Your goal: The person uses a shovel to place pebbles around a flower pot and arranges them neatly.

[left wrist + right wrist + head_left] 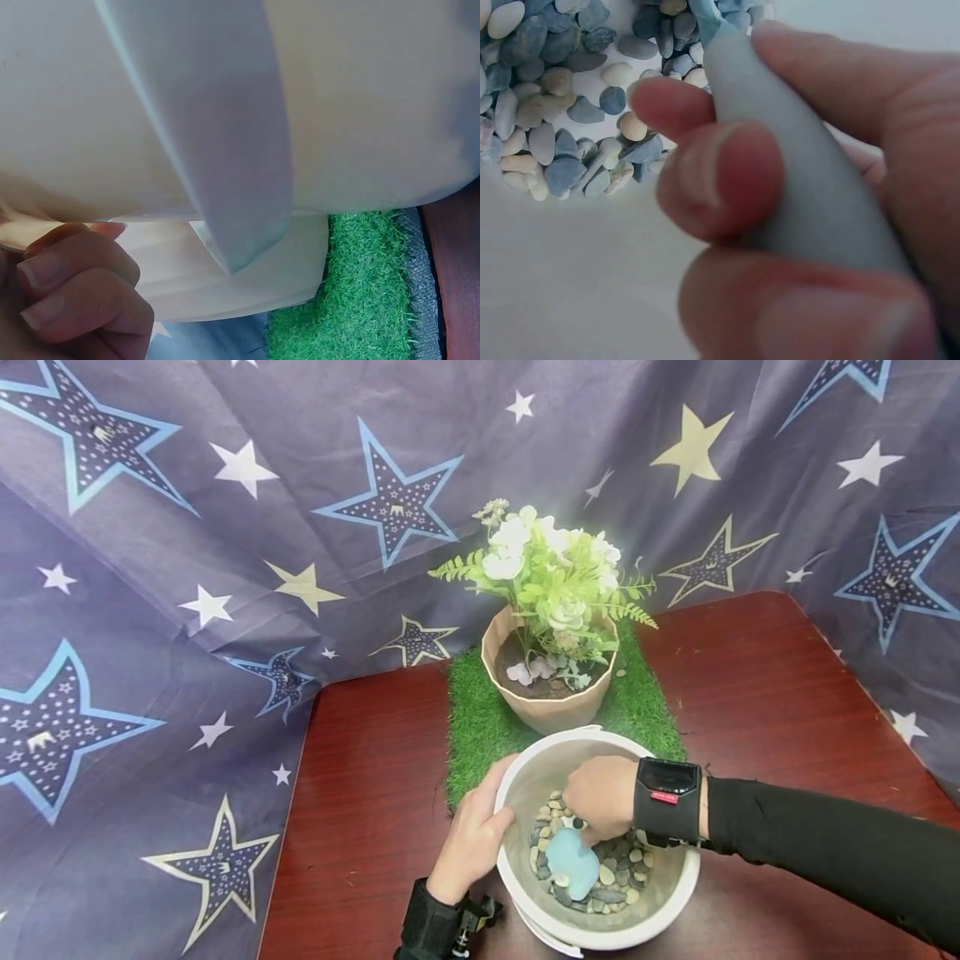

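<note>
A white bucket (686,889) stands at the table's front, with grey, black and cream pebbles (562,142) over its bottom. My left hand (467,837) grips the bucket's left rim, thumb over the edge; in the left wrist view its curled fingers lie under the rim. Inside the bucket, my right hand (604,795) grips a small garden trowel by its grey handle (802,180), the fingers wrapped round it. The trowel's light blue blade (573,864) points down among the pebbles, and a few pale stones show at its lower edge.
Behind the bucket, a beige flowerpot (551,710) with white flowers and green leaves (558,564) sits on a green grass mat (480,743). Dark soil fills the pot. The reddish-brown table (360,810) meets a star-patterned curtain (225,693) at its back and sides.
</note>
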The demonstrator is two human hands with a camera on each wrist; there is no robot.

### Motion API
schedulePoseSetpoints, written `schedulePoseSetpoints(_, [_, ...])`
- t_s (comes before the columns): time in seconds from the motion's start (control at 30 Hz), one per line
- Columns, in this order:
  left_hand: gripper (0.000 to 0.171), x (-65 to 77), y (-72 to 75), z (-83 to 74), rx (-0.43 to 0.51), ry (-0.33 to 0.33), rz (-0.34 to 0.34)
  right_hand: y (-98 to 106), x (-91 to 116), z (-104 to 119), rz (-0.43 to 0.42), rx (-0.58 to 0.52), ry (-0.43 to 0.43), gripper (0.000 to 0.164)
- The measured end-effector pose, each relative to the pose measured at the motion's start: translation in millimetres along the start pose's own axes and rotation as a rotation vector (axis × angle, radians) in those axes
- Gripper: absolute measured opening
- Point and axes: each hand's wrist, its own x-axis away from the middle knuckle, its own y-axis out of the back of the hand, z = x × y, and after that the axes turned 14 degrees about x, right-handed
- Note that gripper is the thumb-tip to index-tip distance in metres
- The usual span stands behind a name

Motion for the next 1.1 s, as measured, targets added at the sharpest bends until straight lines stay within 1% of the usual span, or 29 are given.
schedulePoseSetpoints(0.2, [0.072, 1.5, 1.6, -0.5, 0.008, 0.002, 0.002, -2.4, -2.4, -0.9, -0.023, 0.004, 0.023, 0.032])
schedulePoseSetpoints(0.5, [0.071, 0.1, 1.2, -0.4, 0.013, -0.004, 0.005, -1.6, 0.1, -8.2, -0.061, -0.034, 0.011, 0.040])
schedulePoseSetpoints(0.7, [0.072, -0.2, 1.2, 0.0, 0.030, 0.006, 0.009, -2.6, -1.3, -12.3, -0.073, -0.057, 0.037, 0.038])
schedulePoseSetpoints(0.87, [0.072, 0.0, 1.2, 0.4, 0.041, 0.009, 0.013, -4.5, -1.2, -15.5, -0.102, -0.080, 0.060, 0.040])
schedulePoseSetpoints(1.1, [0.072, -0.1, 1.0, 0.2, 0.028, -0.003, 0.007, -0.6, 3.3, -16.7, -0.141, -0.086, 0.060, 0.041])
